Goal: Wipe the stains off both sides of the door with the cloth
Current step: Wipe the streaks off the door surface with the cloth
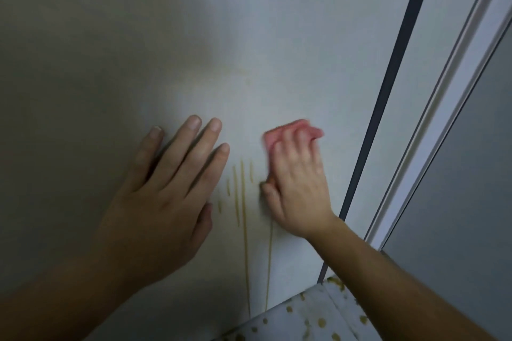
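A glossy white door [194,50] fills most of the view. Yellowish drip stains [242,202] run down it in thin vertical streaks between my two hands. My left hand [166,191] lies flat on the door with straight fingers, left of the streaks. My right hand [297,183] presses a pink cloth [279,134] against the door just right of the streaks; its fingers curl over the cloth and look motion-blurred. Most of the cloth is hidden under that hand.
A dark vertical gap [393,86] marks the door's right edge. Beyond it runs a white frame [454,97] and a grey panel [471,188]. A white fabric with gold dots [313,315] sits at the bottom.
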{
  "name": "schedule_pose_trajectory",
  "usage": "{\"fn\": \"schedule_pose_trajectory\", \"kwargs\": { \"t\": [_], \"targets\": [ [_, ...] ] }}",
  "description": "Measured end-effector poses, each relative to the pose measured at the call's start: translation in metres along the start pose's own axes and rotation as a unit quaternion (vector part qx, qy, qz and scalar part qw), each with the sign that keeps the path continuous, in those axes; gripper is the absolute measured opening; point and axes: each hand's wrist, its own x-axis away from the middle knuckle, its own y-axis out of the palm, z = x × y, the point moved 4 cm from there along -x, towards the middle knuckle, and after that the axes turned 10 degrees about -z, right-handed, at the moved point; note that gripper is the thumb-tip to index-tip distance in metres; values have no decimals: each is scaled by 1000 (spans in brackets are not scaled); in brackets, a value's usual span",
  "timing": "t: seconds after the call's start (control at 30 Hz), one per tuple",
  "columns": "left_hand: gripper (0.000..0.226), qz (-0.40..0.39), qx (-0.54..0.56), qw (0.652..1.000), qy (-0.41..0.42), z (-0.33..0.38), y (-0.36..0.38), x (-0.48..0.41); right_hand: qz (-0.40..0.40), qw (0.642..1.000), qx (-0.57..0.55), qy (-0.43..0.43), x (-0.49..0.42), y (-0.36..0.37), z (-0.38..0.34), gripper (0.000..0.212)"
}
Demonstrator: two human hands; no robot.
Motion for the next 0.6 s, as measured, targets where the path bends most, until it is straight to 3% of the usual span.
{"fn": "schedule_pose_trajectory", "kwargs": {
  "t": [0.07,0.13,0.23,0.3,0.43,0.6],
  "targets": [
    [70,-8,-2,1000,2,5,2,2,40,982,-87,161,10,2,10,74],
    [69,-16,1,1000,0,10,5,3,46,960,-139,239,27,12,-6,77],
    [69,-20,2,1000,4,17,11,10,-4,979,-132,153,46,28,-40,81],
    [70,-21,8,1000,3,23,18,15,19,983,-129,131,28,18,-39,82],
    [71,-26,5,1000,10,35,28,16,81,974,-139,159,17,20,-32,72],
    [71,-31,10,999,6,37,34,21,-52,954,-153,252,136,91,-47,78]
  ]
}}
